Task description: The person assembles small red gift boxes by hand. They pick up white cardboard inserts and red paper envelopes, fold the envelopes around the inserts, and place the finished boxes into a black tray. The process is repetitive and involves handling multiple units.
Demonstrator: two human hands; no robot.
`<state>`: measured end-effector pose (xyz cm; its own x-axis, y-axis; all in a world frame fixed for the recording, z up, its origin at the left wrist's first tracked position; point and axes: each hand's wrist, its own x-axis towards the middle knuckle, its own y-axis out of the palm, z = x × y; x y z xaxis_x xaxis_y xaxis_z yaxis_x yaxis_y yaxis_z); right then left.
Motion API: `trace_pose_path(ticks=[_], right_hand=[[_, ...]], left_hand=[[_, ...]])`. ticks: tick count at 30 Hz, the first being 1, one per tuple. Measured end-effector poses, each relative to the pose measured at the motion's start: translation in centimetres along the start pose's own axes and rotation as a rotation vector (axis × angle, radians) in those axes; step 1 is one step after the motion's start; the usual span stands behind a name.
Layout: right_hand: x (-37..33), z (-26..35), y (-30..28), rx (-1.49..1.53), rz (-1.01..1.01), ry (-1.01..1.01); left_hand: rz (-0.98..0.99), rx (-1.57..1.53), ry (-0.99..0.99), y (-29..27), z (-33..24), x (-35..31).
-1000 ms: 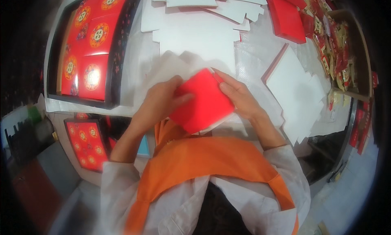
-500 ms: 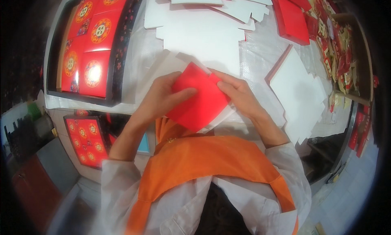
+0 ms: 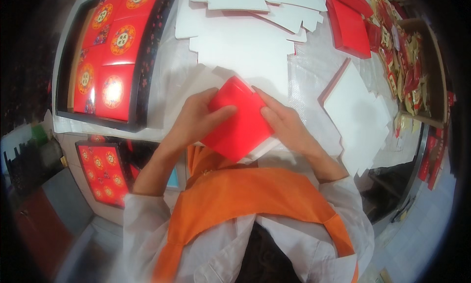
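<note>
A red box (image 3: 239, 121), partly folded card with pale inner flaps, is held in front of me over the table's near edge. My left hand (image 3: 198, 117) grips its left side, the thumb lying across the red face and the fingers hidden behind. My right hand (image 3: 284, 120) holds the right side, with its thumb and fingers along the upper right edge. Beyond the hands lies a stack of flat white die-cut card blanks (image 3: 240, 47). To the right lies another pile of white blanks (image 3: 358, 116).
At the left stands a dark tray (image 3: 140, 87) filled with red boxes bearing round emblems. Below it is a second such tray (image 3: 100, 172). Red folded boxes (image 3: 349, 30) lie at the back right, beside a carton (image 3: 434, 72) of small wrapped packets.
The small red flap at the box's upper right edge no longer sticks up; that edge now looks straight under my right hand. My left hand has hardly moved.
</note>
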<state>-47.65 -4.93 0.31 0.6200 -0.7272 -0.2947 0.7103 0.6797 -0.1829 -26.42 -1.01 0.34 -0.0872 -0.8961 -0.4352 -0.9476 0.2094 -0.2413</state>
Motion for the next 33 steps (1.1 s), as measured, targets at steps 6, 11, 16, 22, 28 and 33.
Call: trace_pose_path(ticks=[6,11,16,22,28,33], right_hand=[[-0.3,-0.2,-0.1,-0.082,-0.001,-0.049],[-0.7,0.2,-0.1,-0.019,-0.010,0.008],[-0.8,-0.1,0.3,-0.056,-0.035,-0.022],[-1.0,-0.1,0.5,-0.114,-0.051,-0.113],[-1.2,-0.2,0.3,0.179,-0.008,0.001],[-0.8,-0.5,-0.2,0.195,-0.040,-0.015]], left_hand=[[0.073,-0.241,0.031,0.3,-0.3,-0.3],[0.087,-0.190,0.031,0.4,0.1,0.0],[0.082,-0.222,0.042,0.5,0.4,0.0],[0.109,-0.195,0.030,0.4,0.8,-0.1],[0.152,-0.285,0.009,0.6,0.0,-0.3],[0.135,-0.228,0.006,0.5,-0.7,-0.8]])
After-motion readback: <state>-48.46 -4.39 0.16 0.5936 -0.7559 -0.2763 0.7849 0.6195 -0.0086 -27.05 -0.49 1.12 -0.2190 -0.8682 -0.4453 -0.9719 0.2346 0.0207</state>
